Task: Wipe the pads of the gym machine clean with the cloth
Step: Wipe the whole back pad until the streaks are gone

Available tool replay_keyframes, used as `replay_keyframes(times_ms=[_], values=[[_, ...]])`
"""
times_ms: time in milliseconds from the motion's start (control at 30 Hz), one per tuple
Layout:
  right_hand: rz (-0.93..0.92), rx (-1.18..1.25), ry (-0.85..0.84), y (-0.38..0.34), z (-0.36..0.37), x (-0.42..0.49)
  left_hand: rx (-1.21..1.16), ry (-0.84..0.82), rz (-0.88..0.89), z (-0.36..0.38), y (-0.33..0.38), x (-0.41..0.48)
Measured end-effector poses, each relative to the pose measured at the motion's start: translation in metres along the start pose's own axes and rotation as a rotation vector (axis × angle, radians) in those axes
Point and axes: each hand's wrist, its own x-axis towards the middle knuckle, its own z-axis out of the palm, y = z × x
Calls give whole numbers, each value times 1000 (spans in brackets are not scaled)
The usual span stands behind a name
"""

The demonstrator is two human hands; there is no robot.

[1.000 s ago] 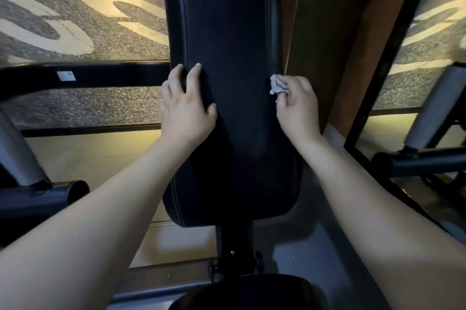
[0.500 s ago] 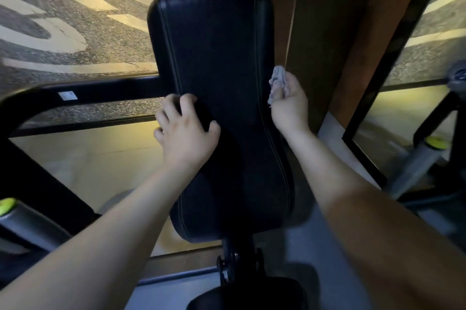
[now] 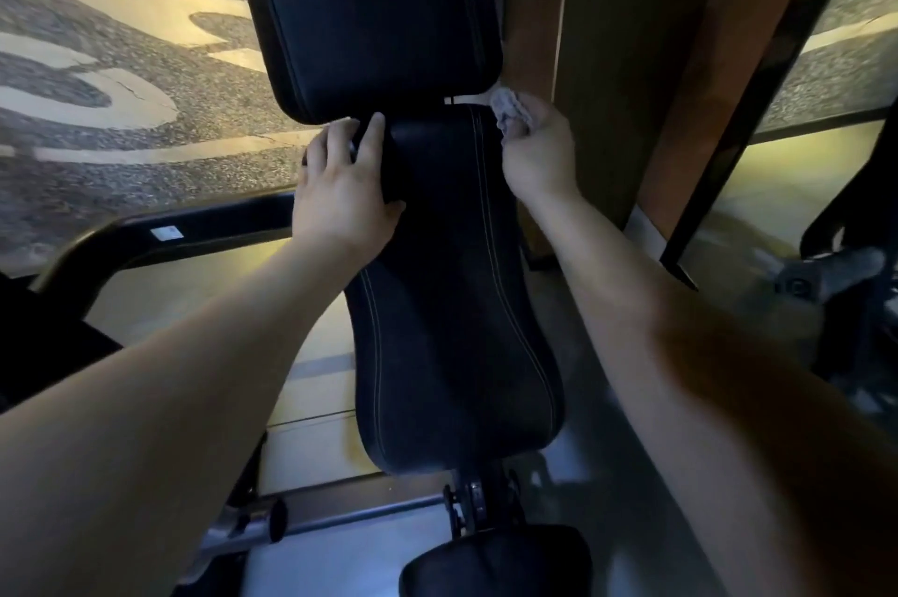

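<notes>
The right hand (image 3: pixel 537 154) has its fingers clamped on the bunched cloth (image 3: pixel 510 106), pressed at the back pad's (image 3: pixel 452 295) upper right corner, just below the head pad (image 3: pixel 374 13). The left hand (image 3: pixel 342 188) lies on the back pad's upper left edge, fingers apart.

Speckled grey flooring (image 3: pixel 160 144) with pale curving markings meets a brown wooden wall panel (image 3: pixel 612 61) under dim, yellowish light, beside a black frame bar (image 3: pixel 772 76).

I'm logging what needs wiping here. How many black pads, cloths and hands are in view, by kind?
Black pads: 3 (head pad, back pad, seat pad)
Cloths: 1 (grey cloth, in the right hand)
Hands: 2 (also the left hand)
Total: 6
</notes>
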Motion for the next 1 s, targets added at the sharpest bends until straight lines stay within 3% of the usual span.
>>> replay_keyframes(times_ms=[200, 467, 667, 867, 1000], values=[[154, -92, -109, 32, -11, -16, 22, -11, -13, 4, 1, -2], [20, 29, -48, -23, 2, 11, -10, -79, -65, 0, 1, 2], [330, 156, 44, -37, 6, 46, 30, -155, -45, -9, 4, 5], [108, 132, 66, -101, 4, 79, -10, -235, -36, -22, 6, 5], [80, -192, 106, -72, 11, 61, -24, -271, -12, -27, 5, 9]])
